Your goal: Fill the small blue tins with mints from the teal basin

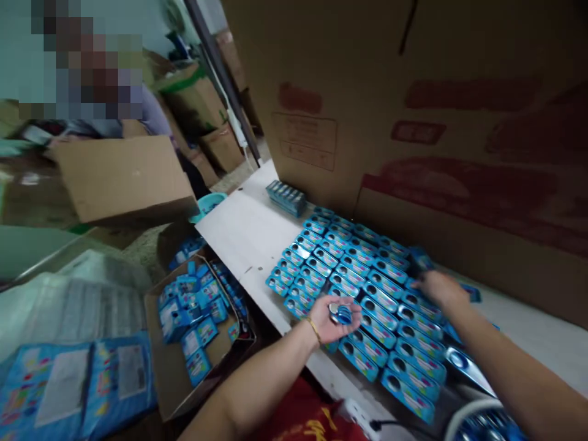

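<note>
My left hand (337,324) is palm up over the near side of the rows, its fingers loosely curled. In its palm lie several small shiny blue and silver rounded pieces (340,313). Over the far right part of the rows is my right hand (438,288), smeared by motion; its fingers point down and away, and what they hold, if anything, is unclear. Flat blue tins (383,285), each with a dark round spot and a coloured print, lie in tight rows on the white table (248,211). Beside the right forearm is an opened tin (466,364) with a silvery inside.
A white-rimmed tub (463,410) of shiny blue pieces stands at the bottom right. A large cardboard box (340,147) walls off the table's back. Left of the table, an open carton (184,392) holds blue packs. Another person (156,113) is behind a carton (128,177).
</note>
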Demonstrator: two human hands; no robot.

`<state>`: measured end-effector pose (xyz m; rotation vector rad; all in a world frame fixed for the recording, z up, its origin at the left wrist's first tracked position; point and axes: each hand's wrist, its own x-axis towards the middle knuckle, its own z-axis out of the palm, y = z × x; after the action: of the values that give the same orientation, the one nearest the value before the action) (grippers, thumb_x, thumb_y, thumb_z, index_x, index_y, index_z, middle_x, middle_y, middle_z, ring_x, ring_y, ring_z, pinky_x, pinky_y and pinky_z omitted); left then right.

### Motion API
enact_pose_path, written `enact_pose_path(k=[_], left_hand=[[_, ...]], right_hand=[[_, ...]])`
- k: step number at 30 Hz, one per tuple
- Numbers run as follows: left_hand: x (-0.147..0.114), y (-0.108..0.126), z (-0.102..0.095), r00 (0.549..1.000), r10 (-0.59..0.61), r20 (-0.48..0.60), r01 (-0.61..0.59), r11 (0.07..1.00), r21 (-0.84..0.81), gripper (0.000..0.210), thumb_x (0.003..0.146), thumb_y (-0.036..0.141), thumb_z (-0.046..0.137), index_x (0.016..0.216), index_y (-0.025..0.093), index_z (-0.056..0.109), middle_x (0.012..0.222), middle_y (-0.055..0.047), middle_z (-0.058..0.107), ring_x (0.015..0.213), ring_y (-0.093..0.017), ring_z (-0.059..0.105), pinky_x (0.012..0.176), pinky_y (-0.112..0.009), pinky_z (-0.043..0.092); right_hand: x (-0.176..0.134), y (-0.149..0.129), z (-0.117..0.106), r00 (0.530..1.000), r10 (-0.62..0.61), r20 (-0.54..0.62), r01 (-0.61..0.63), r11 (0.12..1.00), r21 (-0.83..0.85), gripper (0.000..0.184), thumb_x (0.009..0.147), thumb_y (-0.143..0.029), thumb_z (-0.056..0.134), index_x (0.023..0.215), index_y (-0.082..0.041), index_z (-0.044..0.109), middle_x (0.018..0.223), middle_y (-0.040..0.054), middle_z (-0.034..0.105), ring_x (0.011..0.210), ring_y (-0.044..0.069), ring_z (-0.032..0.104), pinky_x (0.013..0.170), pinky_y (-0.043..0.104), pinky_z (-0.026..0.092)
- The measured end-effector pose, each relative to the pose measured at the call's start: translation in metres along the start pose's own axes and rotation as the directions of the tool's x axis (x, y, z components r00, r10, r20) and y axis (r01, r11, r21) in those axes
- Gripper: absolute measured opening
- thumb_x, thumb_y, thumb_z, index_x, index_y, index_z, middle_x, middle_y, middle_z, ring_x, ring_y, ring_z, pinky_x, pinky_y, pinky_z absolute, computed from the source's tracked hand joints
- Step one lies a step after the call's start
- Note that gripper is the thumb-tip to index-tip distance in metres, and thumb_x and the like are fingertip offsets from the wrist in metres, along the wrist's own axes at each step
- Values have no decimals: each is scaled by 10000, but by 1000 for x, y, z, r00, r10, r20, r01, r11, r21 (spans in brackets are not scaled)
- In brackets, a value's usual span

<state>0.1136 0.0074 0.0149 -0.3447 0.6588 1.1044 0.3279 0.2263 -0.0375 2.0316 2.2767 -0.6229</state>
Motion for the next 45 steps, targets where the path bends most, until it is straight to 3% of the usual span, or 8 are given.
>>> enact_pose_path(k=[4,9,16,21,26,37,41,45], left_hand=[[7,4,-4,999,25,-32,-25,1000,-5,319,692,249,495,942,67,571,822,-145,634,769,-225,598,756,-363,407],[25,-6,10,1000,-9,26,10,1000,-23,247,744,253,460,853,71,586,725,-102,618,670,-172,580,687,-309,428],[35,-20,11,995,-82,-56,87,993,81,110,754,149,471,759,96,568,680,-67,617,714,-174,596,754,-372,465],[40,-16,17,988,-113,-109,129,980,153,139,751,151,496,840,82,579,755,-114,622,769,-190,610,704,-339,510],[36,-8,18,987,-43,-155,70,983,171,160,739,137,518,875,85,585,756,-119,624,793,-199,615,705,-326,521],[42,3,17,994,-92,-56,99,985,139,237,758,175,482,950,61,561,887,-162,626,898,-235,591,760,-362,494],[50,5,16,994,-105,-37,109,985,132,218,767,173,454,919,67,568,829,-137,627,798,-206,607,728,-356,495],[57,-1,18,996,-91,4,90,992,85,159,776,144,430,806,105,581,644,-49,599,538,-105,552,590,-258,495]], right_hand=[[-42,-16,-5,971,-238,-3,238,971,30,232,687,-374,593,883,-264,655,926,188,624,796,256,612,641,369,445],[-146,-79,5,781,-625,10,593,746,304,326,745,-291,493,1057,-351,567,1098,55,562,996,204,537,834,340,444],[-180,-67,23,899,-415,-141,429,763,484,294,801,-168,407,972,-270,623,914,26,631,868,148,579,787,286,453],[-150,-33,7,989,4,-145,51,924,378,228,792,-228,436,930,-192,614,892,39,627,757,145,590,681,260,460],[-104,-31,-2,987,121,107,-117,992,-39,219,706,-236,577,912,-164,596,894,64,638,857,178,584,714,247,427],[-76,-50,-13,944,168,284,-107,970,-218,423,603,-250,702,996,-155,579,987,133,612,945,273,559,752,339,428],[-124,-65,-8,985,-152,85,151,988,7,287,803,-304,491,1078,-234,534,1050,75,574,956,197,543,784,299,418],[-155,-81,10,876,-479,-59,477,842,251,250,824,-261,462,1043,-290,577,1044,22,561,966,146,527,796,239,415]])
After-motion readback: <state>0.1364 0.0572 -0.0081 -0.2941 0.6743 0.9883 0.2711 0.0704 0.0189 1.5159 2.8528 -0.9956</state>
